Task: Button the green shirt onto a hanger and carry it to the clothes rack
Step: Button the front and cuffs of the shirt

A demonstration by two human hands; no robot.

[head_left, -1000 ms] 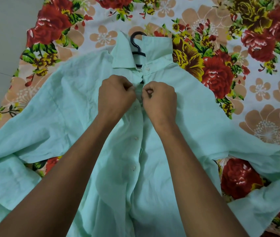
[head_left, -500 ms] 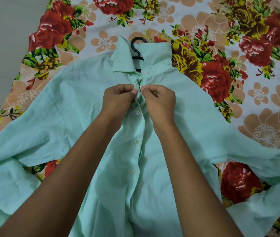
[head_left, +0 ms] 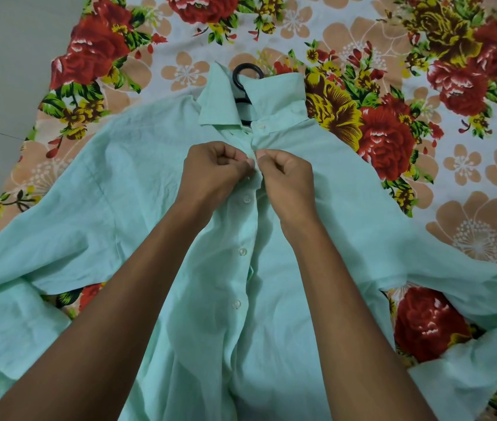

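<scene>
A mint green shirt point(head_left: 138, 208) lies spread face up on a flowered bedsheet, its sleeves out to both sides. A black hanger point(head_left: 242, 79) sits inside it, only the hook and neck showing at the open collar. My left hand point(head_left: 213, 173) and my right hand point(head_left: 286, 177) meet at the placket just below the collar, each pinching an edge of the fabric between thumb and fingers. Three white buttons show lower down the placket, the nearest just under my hands. The collar button is visible above them.
The flowered bedsheet point(head_left: 468, 192) covers the surface under and around the shirt. Its left edge meets a bare grey floor point(head_left: 1, 71) at the upper left. No clothes rack is in view.
Both hands have slid a little down the placket from the collar, and my fingers have shifted from tight fists to a finer pinch at the fabric edges.
</scene>
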